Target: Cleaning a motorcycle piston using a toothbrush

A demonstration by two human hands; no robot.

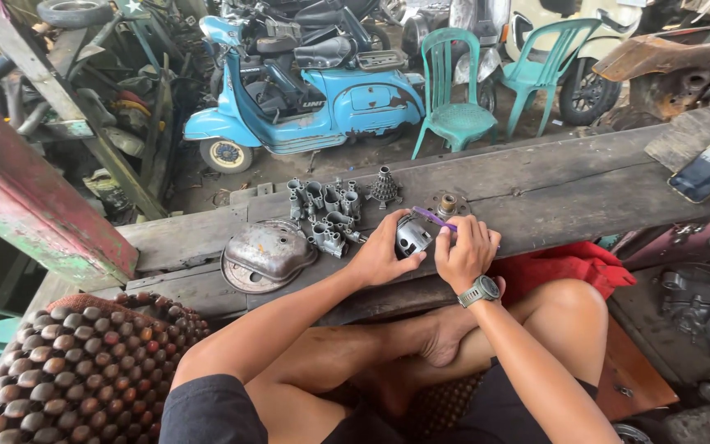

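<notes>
The left hand (381,253) was clamped around a small round metal part (413,233), steadying it on the wooden worktop (552,193) just in front of the person's crossed legs. The right hand (463,251) was closed on a purple-handled tool (432,218), whose handle lay across the top of the part; the working end was hidden. Behind the hands sat a flanged disc (445,203), a small cone-shaped gear (384,188), a cluster of grey cast pieces (327,214) and a domed metal cover (265,255). To do this well, I judged the left hand should grip firmly so the part could not turn, while the right worked the tool in short, controlled strokes away from the fingers.
</notes>
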